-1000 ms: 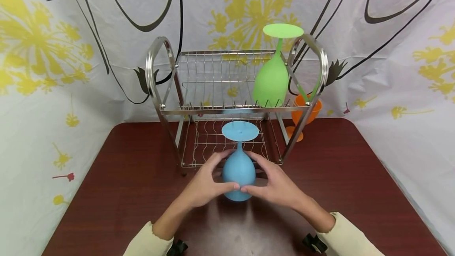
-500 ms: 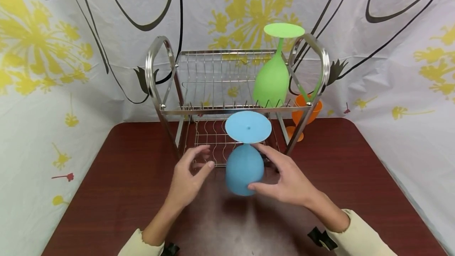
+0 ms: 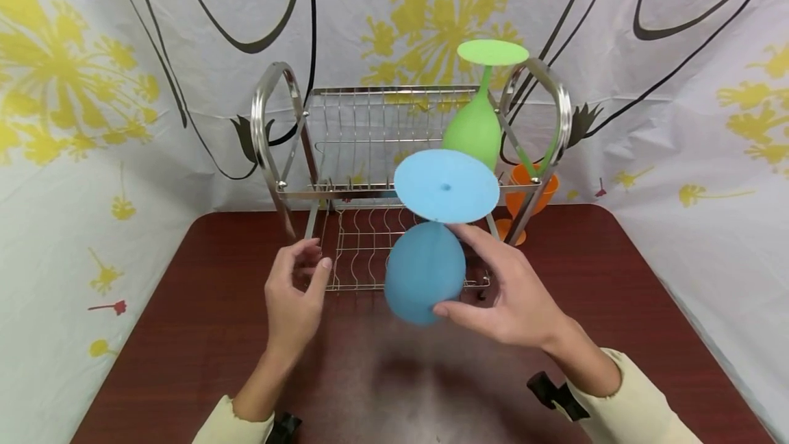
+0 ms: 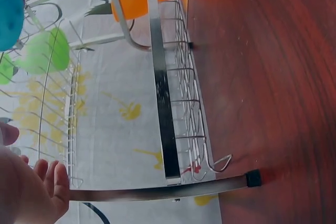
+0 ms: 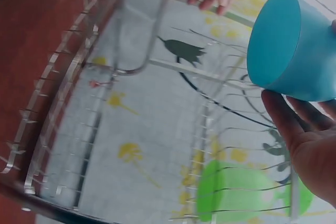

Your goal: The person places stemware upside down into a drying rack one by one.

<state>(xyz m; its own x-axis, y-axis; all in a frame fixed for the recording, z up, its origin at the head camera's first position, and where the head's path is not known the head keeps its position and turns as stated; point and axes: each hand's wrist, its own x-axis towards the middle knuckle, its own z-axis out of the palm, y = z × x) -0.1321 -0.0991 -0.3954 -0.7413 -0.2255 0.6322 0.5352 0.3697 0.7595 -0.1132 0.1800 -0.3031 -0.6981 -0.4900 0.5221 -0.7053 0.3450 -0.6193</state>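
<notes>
My right hand (image 3: pixel 508 290) grips the bowl of a blue plastic goblet (image 3: pixel 425 273), held upside down in the air in front of the dish rack, foot uppermost. In the right wrist view, the goblet's open mouth (image 5: pixel 274 40) shows, with fingers beneath the bowl. To the left of it, apart from the goblet, my left hand (image 3: pixel 296 293) is raised with loosely bent fingers and holds nothing. A green goblet (image 3: pixel 474 132) stands upside down on the right of the rack's upper tier, partly hidden by the blue foot.
The two-tier metal dish rack (image 3: pixel 364 192) stands at the back of the dark red table (image 3: pixel 203 334). Behind its right leg is an orange goblet (image 3: pixel 535 190), upright on the table. A patterned white curtain (image 3: pixel 203 67) hangs behind.
The left hand has let go of the blue goblet and moved left. The right hand has lifted the goblet from in front of the rack, its foot rising to the upper tier's height in view.
</notes>
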